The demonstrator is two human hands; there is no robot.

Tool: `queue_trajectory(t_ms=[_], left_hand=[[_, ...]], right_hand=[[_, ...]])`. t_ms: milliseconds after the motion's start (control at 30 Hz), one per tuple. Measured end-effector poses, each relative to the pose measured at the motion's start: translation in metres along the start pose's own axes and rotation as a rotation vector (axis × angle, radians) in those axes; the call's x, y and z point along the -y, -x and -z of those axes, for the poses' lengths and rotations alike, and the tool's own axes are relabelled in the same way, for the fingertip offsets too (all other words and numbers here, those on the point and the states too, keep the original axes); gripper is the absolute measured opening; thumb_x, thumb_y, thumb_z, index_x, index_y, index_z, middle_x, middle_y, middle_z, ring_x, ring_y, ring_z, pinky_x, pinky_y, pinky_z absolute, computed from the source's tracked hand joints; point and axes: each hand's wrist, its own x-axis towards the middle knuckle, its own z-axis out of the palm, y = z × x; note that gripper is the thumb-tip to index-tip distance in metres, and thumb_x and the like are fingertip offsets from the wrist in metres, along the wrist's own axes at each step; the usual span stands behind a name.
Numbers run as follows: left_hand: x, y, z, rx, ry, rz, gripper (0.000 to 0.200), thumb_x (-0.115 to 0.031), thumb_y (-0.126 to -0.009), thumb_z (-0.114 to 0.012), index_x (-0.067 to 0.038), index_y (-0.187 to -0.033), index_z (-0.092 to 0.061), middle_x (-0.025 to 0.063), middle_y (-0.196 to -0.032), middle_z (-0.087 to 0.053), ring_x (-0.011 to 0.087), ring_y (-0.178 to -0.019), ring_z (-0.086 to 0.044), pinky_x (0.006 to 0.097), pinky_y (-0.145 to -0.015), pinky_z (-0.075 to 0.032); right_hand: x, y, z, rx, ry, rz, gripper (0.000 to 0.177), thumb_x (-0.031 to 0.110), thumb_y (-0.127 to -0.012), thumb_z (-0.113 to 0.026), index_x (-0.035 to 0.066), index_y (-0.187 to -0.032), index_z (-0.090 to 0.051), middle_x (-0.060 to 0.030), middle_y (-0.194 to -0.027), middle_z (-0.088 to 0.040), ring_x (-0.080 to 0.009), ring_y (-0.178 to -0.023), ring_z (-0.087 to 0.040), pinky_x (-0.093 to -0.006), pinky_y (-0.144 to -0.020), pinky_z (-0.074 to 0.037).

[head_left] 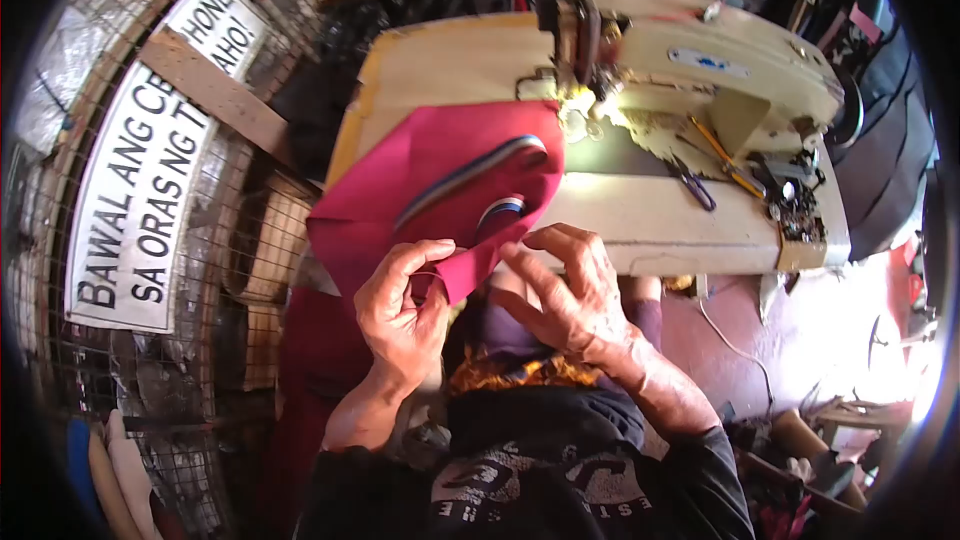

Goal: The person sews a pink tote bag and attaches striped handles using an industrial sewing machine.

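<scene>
Red fabric [390, 160] with white, blue and dark striped trim [470, 175] lies over the left part of the sewing machine table and hangs off its front edge. My left hand [405, 310] pinches the folded lower edge of the fabric between thumb and fingers. Close by on the right, my right hand [570, 290] has its fingers bent and apart, with the fingertips near the same edge; whether they touch it is unclear. The fabric's upper right corner reaches the lit needle area of the sewing machine [590, 105].
Purple-handled scissors [692, 185] and a yellow-handled tool [735, 165] lie on the right of the table [650, 200], beside small metal parts [797, 195]. A wire mesh wall with a printed sign [140, 200] stands at the left.
</scene>
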Motion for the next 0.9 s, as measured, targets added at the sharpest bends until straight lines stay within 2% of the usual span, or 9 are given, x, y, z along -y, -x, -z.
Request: queue_trajectory(t_ms=[33, 200, 300, 333, 367, 433, 500, 633, 900], left_hand=[[0.001, -0.006, 0.002, -0.04, 0.062, 0.021, 0.036, 0.02, -0.083, -0.064, 0.004, -0.115, -0.067, 0.0134, -0.107, -0.073, 0.0208, -0.097, -0.072, 0.03, -0.081, -0.058], [-0.004, -0.038, 0.015, -0.092, 0.098, 0.082, 0.027, 0.012, -0.089, -0.07, 0.004, -0.114, -0.069, 0.0114, -0.11, -0.072, 0.0145, -0.098, -0.069, 0.0276, -0.084, -0.056], [-0.005, -0.056, 0.019, -0.115, 0.079, 0.115, 0.022, 0.005, -0.093, -0.072, 0.004, -0.114, -0.07, 0.0082, -0.106, -0.073, 0.01, -0.092, -0.066, 0.0245, -0.082, -0.054], [-0.005, -0.064, 0.019, -0.127, 0.079, 0.119, 0.02, 0.002, -0.094, -0.073, 0.004, -0.115, -0.071, 0.0068, -0.104, -0.073, 0.0084, -0.09, -0.065, 0.0234, -0.08, -0.053], [-0.004, -0.071, 0.019, -0.136, 0.08, 0.128, 0.02, -0.001, -0.096, -0.073, 0.004, -0.115, -0.071, 0.0055, -0.103, -0.074, 0.0068, -0.088, -0.064, 0.0222, -0.079, -0.052], [0.006, -0.088, 0.017, -0.173, 0.213, 0.133, 0.018, -0.004, -0.098, -0.071, 0.005, -0.114, -0.072, 0.0021, -0.096, -0.073, 0.0046, -0.084, -0.062, 0.0219, -0.076, -0.051], [0.012, -0.1, 0.023, -0.156, 0.196, 0.174, 0.017, -0.005, -0.099, -0.07, 0.004, -0.113, -0.073, 0.0005, -0.094, -0.072, 0.0029, -0.08, -0.059, 0.0206, -0.073, -0.049], [0.018, -0.118, 0.029, -0.116, 0.172, 0.164, 0.019, -0.006, -0.1, -0.07, 0.006, -0.115, -0.072, 0.0032, -0.095, -0.073, 0.0041, -0.084, -0.062, 0.0212, -0.076, -0.052], [0.024, -0.128, 0.035, -0.134, 0.077, 0.148, 0.02, -0.006, -0.099, -0.07, 0.008, -0.114, -0.072, 0.004, -0.095, -0.073, 0.0046, -0.082, -0.062, 0.0211, -0.074, -0.053]], right_hand=[[-0.003, -0.01, -0.009, -0.056, 0.015, 0.096, 0.065, 0.015, -0.075, -0.087, 0.013, -0.135, -0.062, -0.0109, -0.121, -0.061, -0.0315, -0.112, -0.06, -0.0436, -0.09, -0.052], [-0.013, -0.058, -0.035, -0.187, -0.006, 0.171, 0.052, 0.008, -0.075, -0.081, 0.007, -0.125, -0.066, -0.0117, -0.118, -0.063, -0.032, -0.11, -0.063, -0.044, -0.09, -0.052], [-0.019, -0.091, -0.03, -0.174, -0.024, 0.201, 0.048, 0.003, -0.075, -0.077, 0.005, -0.122, -0.066, -0.0118, -0.113, -0.064, -0.0318, -0.103, -0.064, -0.0433, -0.085, -0.053], [-0.021, -0.103, -0.03, -0.187, -0.071, 0.196, 0.044, 0.001, -0.076, -0.075, 0.005, -0.119, -0.066, -0.0107, -0.105, -0.064, -0.0315, -0.094, -0.064, -0.0417, -0.079, -0.052], [-0.025, -0.114, -0.029, -0.117, -0.129, 0.129, 0.032, 0.0, -0.08, -0.074, 0.005, -0.111, -0.067, -0.0111, -0.099, -0.063, -0.0336, -0.088, -0.063, -0.043, -0.076, -0.052], [-0.036, -0.142, -0.028, -0.052, -0.324, 0.095, 0.021, 0.004, -0.087, -0.072, 0.004, -0.107, -0.067, -0.0144, -0.093, -0.063, -0.0374, -0.086, -0.064, -0.0448, -0.074, -0.052], [-0.053, -0.163, -0.028, 0.087, -0.423, 0.095, 0.014, 0.008, -0.093, -0.07, 0.002, -0.105, -0.068, -0.018, -0.092, -0.065, -0.0403, -0.086, -0.065, -0.047, -0.075, -0.052], [-0.07, -0.194, -0.021, 0.323, -0.413, 0.14, 0.017, 0.012, -0.096, -0.067, -0.001, -0.107, -0.069, -0.0166, -0.098, -0.069, -0.0365, -0.091, -0.068, -0.0426, -0.081, -0.053], [-0.073, -0.209, -0.025, 0.33, -0.43, 0.212, 0.018, 0.011, -0.094, -0.07, -0.002, -0.106, -0.07, -0.0167, -0.097, -0.069, -0.0341, -0.091, -0.069, -0.0414, -0.08, -0.055]])
